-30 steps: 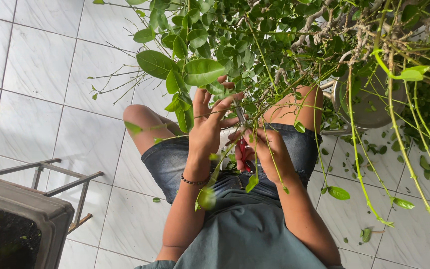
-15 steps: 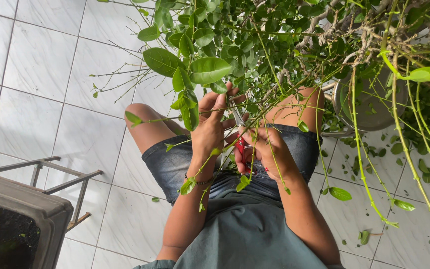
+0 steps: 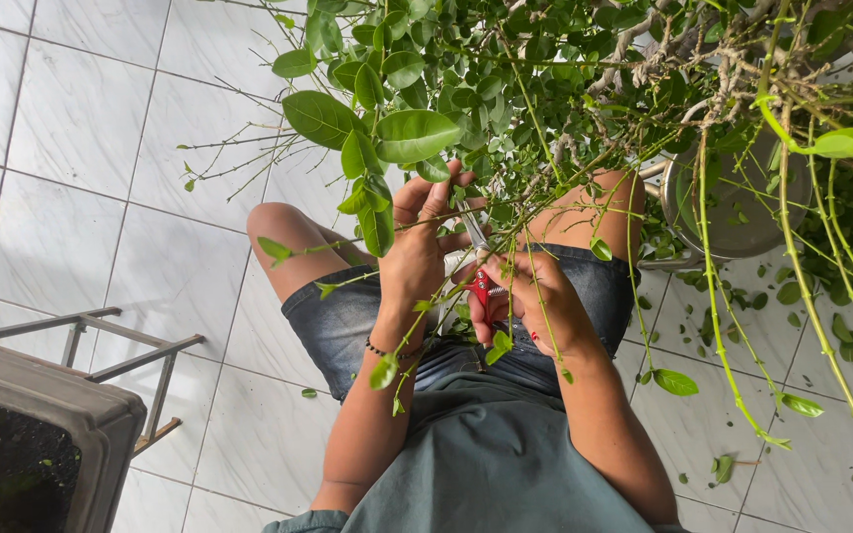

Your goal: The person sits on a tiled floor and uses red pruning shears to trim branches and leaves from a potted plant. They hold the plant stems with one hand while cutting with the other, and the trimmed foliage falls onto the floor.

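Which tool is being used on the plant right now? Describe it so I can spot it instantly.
Start at the person's lap, where both hands meet under the leafy branches. The right hand grips small pruning shears. Their red handle is the only red thing among the green stems.

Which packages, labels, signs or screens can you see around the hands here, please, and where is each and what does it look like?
None: no package, label, sign or screen shows in this view.
Around the left hand and right hand there are only leafy stems, red-handled pruning shears, a grey planter and a round metal pot, all without visible markings.
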